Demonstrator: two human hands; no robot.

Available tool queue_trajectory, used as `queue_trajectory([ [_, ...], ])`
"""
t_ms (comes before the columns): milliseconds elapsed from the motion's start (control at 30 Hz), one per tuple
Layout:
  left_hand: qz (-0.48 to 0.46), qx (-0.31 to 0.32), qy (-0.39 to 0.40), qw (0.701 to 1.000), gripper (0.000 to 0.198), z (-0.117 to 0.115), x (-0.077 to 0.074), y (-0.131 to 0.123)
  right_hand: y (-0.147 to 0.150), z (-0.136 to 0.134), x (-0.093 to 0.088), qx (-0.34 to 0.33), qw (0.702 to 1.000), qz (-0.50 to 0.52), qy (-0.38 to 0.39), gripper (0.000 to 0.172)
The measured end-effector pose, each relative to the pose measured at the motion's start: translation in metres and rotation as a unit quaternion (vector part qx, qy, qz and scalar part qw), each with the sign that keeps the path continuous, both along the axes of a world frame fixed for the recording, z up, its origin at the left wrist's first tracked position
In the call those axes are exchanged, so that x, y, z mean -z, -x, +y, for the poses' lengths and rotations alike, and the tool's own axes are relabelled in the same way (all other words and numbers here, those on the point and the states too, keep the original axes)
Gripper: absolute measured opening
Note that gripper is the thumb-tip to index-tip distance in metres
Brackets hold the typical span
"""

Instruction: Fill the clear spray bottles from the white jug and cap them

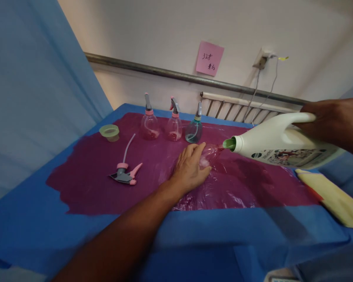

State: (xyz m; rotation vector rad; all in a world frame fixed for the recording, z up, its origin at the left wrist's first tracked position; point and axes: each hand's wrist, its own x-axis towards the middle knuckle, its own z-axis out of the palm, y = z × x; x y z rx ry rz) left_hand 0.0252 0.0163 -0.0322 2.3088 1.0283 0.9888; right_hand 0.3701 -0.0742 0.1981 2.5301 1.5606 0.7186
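My left hand [191, 166] is wrapped round a clear pink spray bottle [212, 153] that has no spray head on it. With my right hand [320, 121] I grip the handle of a large cream detergent jug [270, 137], tipped so its green spout [229, 144] is at the small bottle's neck. Whether liquid is flowing I cannot tell. A loose grey and pink spray head [124, 174] with its tube lies to the left. Behind stand two pink-collared spray bottles [149, 125] and a teal one [194, 131], each with some liquid at the bottom.
A pale green cap-like cup [109, 132] sits at the left of the maroon plastic sheet [91, 176] on the blue-covered table [194, 231]. A folded yellow cloth [332, 196] lies at the right edge. On the wall are a pipe [153, 70], a pink note [209, 58] and a socket [263, 58].
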Motion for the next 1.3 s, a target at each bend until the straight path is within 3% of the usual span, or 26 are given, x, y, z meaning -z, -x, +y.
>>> queue_trajectory([
  [733, -0.009, -0.001, 0.006, 1.0, 0.085, -0.001, -0.002, 0.001, -0.006, 0.004, 0.006, 0.036, 0.999, 0.014, 0.012, 0.038],
  [867, -0.009, -0.007, 0.012, 1.0, 0.084, 0.0, -0.001, 0.002, -0.018, 0.008, 0.024, 0.042, 0.998, 0.042, -0.003, 0.042],
  [1033, -0.008, -0.015, 0.044, 0.999, 0.09, 0.001, -0.005, 0.004, -0.025, 0.014, 0.061, 0.015, 0.991, 0.118, -0.059, 0.049],
  [1133, -0.014, -0.032, 0.067, 0.997, 0.091, 0.003, -0.01, 0.005, -0.03, 0.016, 0.081, 0.01, 0.959, 0.247, -0.138, 0.042],
  [1300, -0.049, -0.047, 0.091, 0.994, 0.092, 0.008, -0.014, 0.004, -0.047, 0.016, 0.111, 0.019, 0.858, 0.421, -0.293, 0.025],
])
